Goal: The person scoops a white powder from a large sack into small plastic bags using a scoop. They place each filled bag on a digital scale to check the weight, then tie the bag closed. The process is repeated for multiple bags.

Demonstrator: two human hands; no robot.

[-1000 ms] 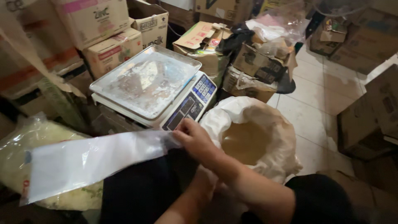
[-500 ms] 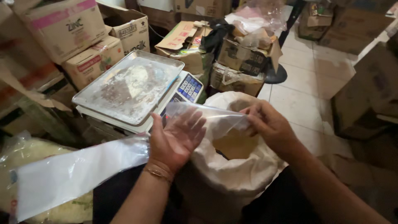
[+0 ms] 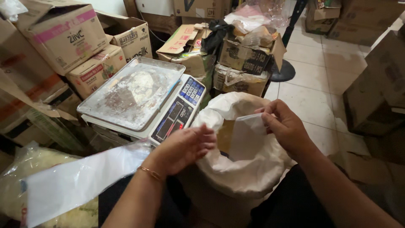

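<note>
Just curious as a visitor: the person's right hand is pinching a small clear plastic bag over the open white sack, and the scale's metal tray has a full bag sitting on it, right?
Not quite. The head view shows the scale's metal tray bearing only powdery residue, no bag. The rest holds: the right hand pinches a small clear plastic bag over the open white sack.

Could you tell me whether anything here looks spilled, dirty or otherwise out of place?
Yes: the metal weighing tray on the white electronic scale is smeared with pale powdery residue, thickest near its middle. The right hand pinches a small clear plastic bag over the open white sack.
</note>
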